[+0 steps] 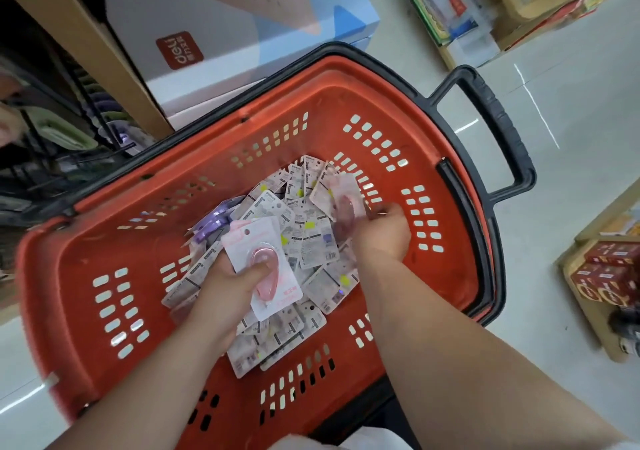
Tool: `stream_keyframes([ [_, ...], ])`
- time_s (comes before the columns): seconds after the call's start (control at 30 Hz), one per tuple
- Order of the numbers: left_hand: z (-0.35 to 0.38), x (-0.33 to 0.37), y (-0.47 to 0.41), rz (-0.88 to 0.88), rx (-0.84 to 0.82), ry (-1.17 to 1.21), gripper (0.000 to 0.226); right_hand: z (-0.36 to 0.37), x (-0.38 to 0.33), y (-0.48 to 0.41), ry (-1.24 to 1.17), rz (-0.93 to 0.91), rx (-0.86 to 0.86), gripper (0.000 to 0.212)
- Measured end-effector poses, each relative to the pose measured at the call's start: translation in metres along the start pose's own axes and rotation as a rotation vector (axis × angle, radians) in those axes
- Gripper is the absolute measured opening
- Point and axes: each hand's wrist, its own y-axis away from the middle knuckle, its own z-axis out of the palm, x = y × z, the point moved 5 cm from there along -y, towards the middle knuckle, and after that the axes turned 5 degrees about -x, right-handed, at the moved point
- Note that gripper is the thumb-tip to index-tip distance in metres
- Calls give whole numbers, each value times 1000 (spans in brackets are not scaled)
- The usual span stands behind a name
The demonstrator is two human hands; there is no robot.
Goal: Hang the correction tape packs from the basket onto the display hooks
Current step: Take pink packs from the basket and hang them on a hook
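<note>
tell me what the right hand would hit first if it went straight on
Likely the loose packs heaped beyond the pink pack that the right hand pinches, though depth is unclear.

Basket [86, 276] red-orange, slotted walls; handle [498, 117] black. In basket: pile [311, 241] white-grey, black print, yellow dabs; front pack [256, 241] pink; far pack [341, 189] pale pink, blurred; purple pack [211, 227] left. Beyond basket: box [214, 16] white-blue, logo [179, 52] red.

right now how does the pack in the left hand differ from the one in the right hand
The left-hand pack lies flat, face up and sharp, the thumb of the left hand across its blister. The right-hand pack is tilted and blurred, gripped at its near end by the right hand. Both are pink, above the pile in the red basket.
</note>
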Motion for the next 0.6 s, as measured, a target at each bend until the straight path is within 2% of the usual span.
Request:
stream_keyframes([
  [0.2,5,21,15,20,9,57,25,-24,-29,39,-219,-86,-155,20],
  [0.37,7,32,23,49,4,66,41,-29,-28,76,-377,-109,-473,20],
  [0.43,11,37,26,60,-13,97,44,-24,-26,85,-394,-142,-557,16],
  [0.57,15,40,23,35,-1,205,65,-8,-21,94,-299,-181,-629,15],
  [0.6,18,42,23,54,-30,174,61,-2,-20,95,-271,-189,-644,17],
])
